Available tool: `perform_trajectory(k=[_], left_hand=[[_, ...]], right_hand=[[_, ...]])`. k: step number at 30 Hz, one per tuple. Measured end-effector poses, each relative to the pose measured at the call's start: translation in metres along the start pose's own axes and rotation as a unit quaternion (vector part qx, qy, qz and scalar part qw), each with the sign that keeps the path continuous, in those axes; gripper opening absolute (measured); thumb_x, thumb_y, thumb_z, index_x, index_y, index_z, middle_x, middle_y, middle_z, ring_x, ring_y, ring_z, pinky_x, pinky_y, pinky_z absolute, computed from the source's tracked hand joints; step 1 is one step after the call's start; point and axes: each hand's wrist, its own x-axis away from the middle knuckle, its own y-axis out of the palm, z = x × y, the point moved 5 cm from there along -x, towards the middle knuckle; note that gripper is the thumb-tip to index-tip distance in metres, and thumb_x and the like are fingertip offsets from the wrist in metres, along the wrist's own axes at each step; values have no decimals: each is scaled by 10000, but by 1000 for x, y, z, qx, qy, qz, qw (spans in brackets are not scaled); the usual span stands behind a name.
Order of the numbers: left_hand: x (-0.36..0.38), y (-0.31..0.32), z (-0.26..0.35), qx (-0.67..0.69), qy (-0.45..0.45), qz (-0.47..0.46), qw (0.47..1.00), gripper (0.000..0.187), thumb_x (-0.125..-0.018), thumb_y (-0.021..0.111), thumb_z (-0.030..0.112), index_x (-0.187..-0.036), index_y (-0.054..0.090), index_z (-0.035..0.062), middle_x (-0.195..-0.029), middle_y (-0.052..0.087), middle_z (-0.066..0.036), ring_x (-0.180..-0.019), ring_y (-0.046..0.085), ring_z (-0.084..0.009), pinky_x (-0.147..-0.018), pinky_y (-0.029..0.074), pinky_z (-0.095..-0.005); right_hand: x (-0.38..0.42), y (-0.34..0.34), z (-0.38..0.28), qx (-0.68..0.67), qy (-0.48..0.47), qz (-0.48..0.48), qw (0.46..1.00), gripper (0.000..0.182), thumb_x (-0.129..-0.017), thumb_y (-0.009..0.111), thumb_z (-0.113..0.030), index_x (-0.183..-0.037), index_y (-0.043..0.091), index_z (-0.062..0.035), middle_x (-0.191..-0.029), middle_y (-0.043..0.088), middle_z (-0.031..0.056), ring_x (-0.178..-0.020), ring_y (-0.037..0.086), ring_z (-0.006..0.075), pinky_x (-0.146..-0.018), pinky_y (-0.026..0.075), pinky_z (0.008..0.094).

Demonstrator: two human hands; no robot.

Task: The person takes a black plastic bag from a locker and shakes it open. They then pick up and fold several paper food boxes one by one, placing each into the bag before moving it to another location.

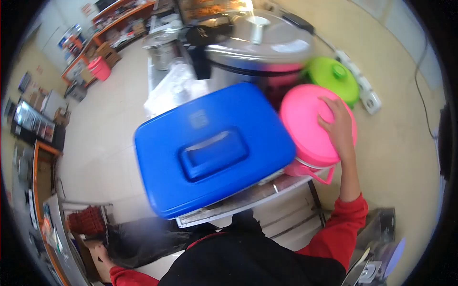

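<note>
Beside the blue lid (pixel 191 125), the right hand (pixel 339 126) is gripping the pink lid (pixel 303 119) beneath; the left hand's (pixel 103 257) grip is unclear.

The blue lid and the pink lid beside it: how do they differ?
The blue lid is rectangular with rounded corners, while the pink lid is round. The blue lid looks larger in this view than the pink lid. The right hand is on the pink lid; neither hand touches the blue lid. Both are brightly coloured.
</note>
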Motion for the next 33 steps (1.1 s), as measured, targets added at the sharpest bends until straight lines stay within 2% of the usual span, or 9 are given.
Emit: perform_trajectory(k=[7, 9, 14, 17, 21, 23, 25, 28, 33], left_hand=[[20, 28, -85, 62, -74, 12, 995, 175, -781, 531, 114, -867, 601, -20, -868, 600, -220, -858, 567, -388, -746, 447, -432], [32, 16, -80, 62, -104, 4, 993, 152, -770, 534, 134, -810, 566, -10, -841, 596, -214, -851, 564, -387, -730, 442, -446], [66, 76, -70, 52, -95, -197, 974, 199, -760, 524, 146, -902, 600, 29, -865, 615, -213, -820, 593, -394, -721, 472, -462], [82, 112, -26, 165, 11, -322, 932, 277, -790, 541, 218, -980, 537, 16, -939, 599, -229, -904, 578, -381, -749, 462, -464], [45, 116, 33, 438, 53, -266, 857, 224, -856, 562, 195, -956, 480, 12, -828, 594, -165, -783, 608, -245, -665, 463, -341], [14, 106, 65, 530, -1, -316, 787, 235, -890, 527, 195, -1013, 458, 7, -841, 591, -158, -814, 595, -196, -705, 467, -333], [-21, 94, 96, 604, 0, -317, 731, 198, -893, 521, 166, -1002, 446, 19, -771, 560, -106, -717, 547, -120, -623, 446, -296], [-83, 107, 116, 696, 77, -75, 710, 165, -902, 520, 167, -984, 433, 53, -662, 529, -15, -564, 484, -78, -497, 381, -240], [-227, 149, 62, 750, -103, -177, 629, 166, -894, 548, 198, -953, 433, 92, -605, 476, 35, -535, 436, -26, -457, 314, -195]], right_hand=[[21, 14, 46, -23, 61, 66, 996, 485, -780, 654, -161, -1208, 494, 2, -1205, 507, 171, -1154, 444, 279, -1009, 302, 365], [49, 5, 26, 227, 11, 196, 954, 474, -853, 582, -251, -1239, 471, 0, -1231, 501, 180, -1148, 446, 294, -1007, 291, 373], [108, 71, -240, -257, 25, 248, 934, 329, -884, 545, -210, -1165, 541, -39, -1063, 572, 113, -918, 551, 169, -789, 451, 275], [148, 180, -426, -237, -57, -145, 959, 216, -822, 583, -67, -1034, 589, -31, -838, 617, 76, -789, 559, 145, -724, 433, 238], [237, 285, -574, -275, -278, -537, 747, 303, -801, 653, -181, -1061, 576, -44, -855, 620, 97, -777, 592, 176, -679, 469, 272], [282, 368, -570, -327, -109, -668, 660, 388, -852, 597, -330, -1084, 545, -24, -837, 609, 68, -749, 582, 164, -661, 466, 256], [303, 438, -579, -329, 1, -688, 646, 444, -873, 538, -403, -1092, 535, -16, -812, 591, 40, -718, 568, 147, -643, 461, 244], [289, 516, -623, -281, 67, -744, 602, 520, -888, 448, -501, -1038, 549, -13, -786, 585, 43, -680, 552, 120, -607, 458, 250], [227, 645, -692, -392, 229, -699, 552, 350, -895, 510, -393, -921, 549, -47, -725, 548, 11, -576, 479, 114, -548, 430, 254]])
